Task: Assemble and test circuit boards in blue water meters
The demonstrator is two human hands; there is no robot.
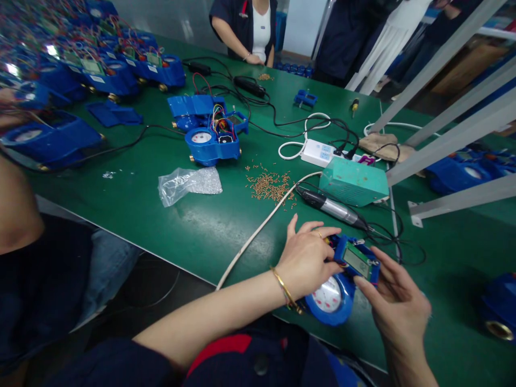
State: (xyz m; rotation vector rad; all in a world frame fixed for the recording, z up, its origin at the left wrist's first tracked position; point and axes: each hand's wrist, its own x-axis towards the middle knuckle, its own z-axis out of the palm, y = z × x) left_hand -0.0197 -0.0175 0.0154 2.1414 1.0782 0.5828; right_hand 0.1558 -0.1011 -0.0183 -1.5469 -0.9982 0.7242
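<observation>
A blue water meter (336,287) with a white dial and a small grey display lies at the near edge of the green table (193,226). My left hand (306,258), a gold bangle on its wrist, rests on the meter's left side with the thumb against the display module. My right hand (397,303) grips the display module's right edge with thumb and fingers. An electric screwdriver (332,207) lies just beyond the meter. A scatter of small brass screws (270,185) is spread behind it.
Another opened blue meter (212,142) with exposed wires sits mid-table, near a clear plastic bag (187,184). Several blue meters (100,70) crowd the far left. A teal box (355,183), white power strip (320,153) and cables lie right. Other people stand behind and sit at left.
</observation>
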